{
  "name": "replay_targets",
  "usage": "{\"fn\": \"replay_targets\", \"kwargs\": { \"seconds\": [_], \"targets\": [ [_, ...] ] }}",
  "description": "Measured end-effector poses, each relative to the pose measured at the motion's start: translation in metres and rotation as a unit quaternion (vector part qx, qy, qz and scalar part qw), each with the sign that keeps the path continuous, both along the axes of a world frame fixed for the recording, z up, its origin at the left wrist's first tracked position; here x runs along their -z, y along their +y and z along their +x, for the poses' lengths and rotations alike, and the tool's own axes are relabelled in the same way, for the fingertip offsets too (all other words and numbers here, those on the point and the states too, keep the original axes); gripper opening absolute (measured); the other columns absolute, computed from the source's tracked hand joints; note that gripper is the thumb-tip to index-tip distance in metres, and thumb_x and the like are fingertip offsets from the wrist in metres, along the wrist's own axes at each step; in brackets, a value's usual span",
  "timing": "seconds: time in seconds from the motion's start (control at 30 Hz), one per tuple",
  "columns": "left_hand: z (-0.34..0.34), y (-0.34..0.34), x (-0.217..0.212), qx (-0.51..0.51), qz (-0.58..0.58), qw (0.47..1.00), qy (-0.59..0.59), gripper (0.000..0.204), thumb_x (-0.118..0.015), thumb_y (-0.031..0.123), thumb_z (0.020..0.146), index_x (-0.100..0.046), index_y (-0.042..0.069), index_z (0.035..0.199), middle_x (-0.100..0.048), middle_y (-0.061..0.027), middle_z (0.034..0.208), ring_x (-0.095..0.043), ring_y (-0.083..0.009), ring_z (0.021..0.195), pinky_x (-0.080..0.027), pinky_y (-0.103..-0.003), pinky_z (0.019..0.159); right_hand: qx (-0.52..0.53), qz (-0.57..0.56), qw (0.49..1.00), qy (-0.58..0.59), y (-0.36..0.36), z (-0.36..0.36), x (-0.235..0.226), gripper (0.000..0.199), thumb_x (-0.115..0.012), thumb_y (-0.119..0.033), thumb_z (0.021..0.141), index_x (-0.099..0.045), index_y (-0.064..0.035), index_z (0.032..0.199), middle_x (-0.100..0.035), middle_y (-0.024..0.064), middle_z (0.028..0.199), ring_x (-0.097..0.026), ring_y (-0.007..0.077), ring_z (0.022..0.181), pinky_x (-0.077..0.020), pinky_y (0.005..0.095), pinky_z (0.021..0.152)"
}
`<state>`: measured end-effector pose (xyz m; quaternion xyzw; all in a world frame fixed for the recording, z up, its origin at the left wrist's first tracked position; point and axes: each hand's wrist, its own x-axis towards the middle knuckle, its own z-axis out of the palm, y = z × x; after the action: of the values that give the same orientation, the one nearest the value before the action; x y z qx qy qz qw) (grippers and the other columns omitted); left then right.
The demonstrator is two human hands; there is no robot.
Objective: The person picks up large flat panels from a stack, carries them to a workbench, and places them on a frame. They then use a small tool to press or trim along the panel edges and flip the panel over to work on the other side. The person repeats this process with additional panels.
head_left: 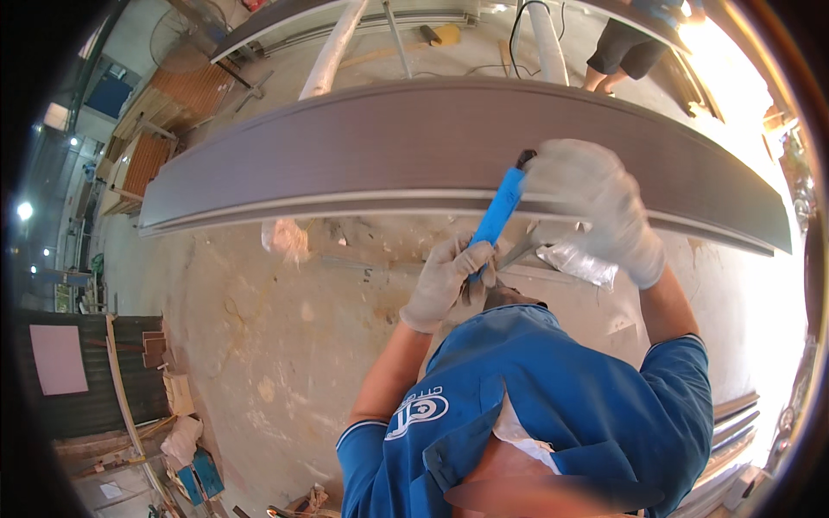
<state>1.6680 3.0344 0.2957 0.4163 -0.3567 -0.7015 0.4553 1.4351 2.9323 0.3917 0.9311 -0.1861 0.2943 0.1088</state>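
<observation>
Gripping the blue stick (498, 207), our left hand (445, 278) slants it toward upper right. Our right hand (591, 186) (blurred, grip unclear) is beside its top.

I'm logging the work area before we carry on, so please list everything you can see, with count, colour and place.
tube: one, blue with dark tip, in the left hand
long board: one, grey-brown, across the upper middle
posts: two, whitish, beyond the board
roll: one, yellow, floor at top
fan: one, dark, upper left
clear plastic: one piece, silvery, below the right hand
pink sheet: one, lower left
box: one, teal, bottom left
floor: one, grey
co-worker: one, dark shorts, top right
small background clutter: uncountable
shirt: one, blue, bottom centre
left hand: one, pale glove, around the tube
right hand: one, pale glove, blurred, by the tip
</observation>
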Motion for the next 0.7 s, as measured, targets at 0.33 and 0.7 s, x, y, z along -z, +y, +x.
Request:
{"fn": "replay_targets", "kwargs": {
  "seconds": [0.33, 0.7],
  "targets": [
    [0.010, -0.094, -0.043, -0.079, -0.220, 0.955, -0.183, 0.056, -0.065, 0.048, 0.095, -0.064, -0.004, 0.117, -0.070, -0.0138, 0.091, -0.067, -0.0186, 0.077, -0.052, -0.027, 0.061, 0.026, 0.376, 0.924, 0.072, -0.134, -0.042, -0.004, 0.038, -0.065, -0.032, 0.092, -0.062, -0.0099, 0.123, -0.067, 0.0093, 0.100, -0.066, 0.0298, 0.084, -0.0528, 0.0369, 0.084],
    [0.081, -0.124, -0.012, -0.315, -0.293, 0.585, -0.687, 0.044, -0.070, 0.040, 0.090, -0.070, 0.000, 0.109, -0.070, -0.0190, 0.113, -0.064, -0.0419, 0.112, -0.047, -0.050, 0.102, 0.123, 0.460, 0.849, 0.227, -0.272, -0.079, -0.001, 0.027, -0.064, -0.031, 0.094, -0.072, -0.0091, 0.106, -0.070, 0.0131, 0.083, -0.065, 0.0260, 0.080, -0.0491, 0.0403, 0.076]
  ]
}}
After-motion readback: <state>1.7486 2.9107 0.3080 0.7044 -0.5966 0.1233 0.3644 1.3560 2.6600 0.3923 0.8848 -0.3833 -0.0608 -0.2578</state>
